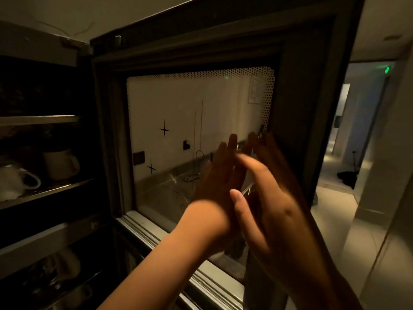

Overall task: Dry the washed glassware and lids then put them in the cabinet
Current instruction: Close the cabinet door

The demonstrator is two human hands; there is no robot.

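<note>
Dim shelves at frame left hold mugs [61, 163] (pale, handled), while both hands, left hand [220, 175] and right hand [271, 198], reach straight-fingered, grasping nothing, toward the open cabinet door [201, 113] mid-frame.

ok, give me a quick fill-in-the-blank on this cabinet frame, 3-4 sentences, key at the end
1. The cabinet door with the glass pane stands ____.
2. Both hands, left hand and right hand, are raised in front of the door's ____ pane.
3. Neither hand holds anything; the fingers of both are ____.
4. On the shelf at the left, the white mugs number ____.

Missing words: open; glass; straight; two
</note>
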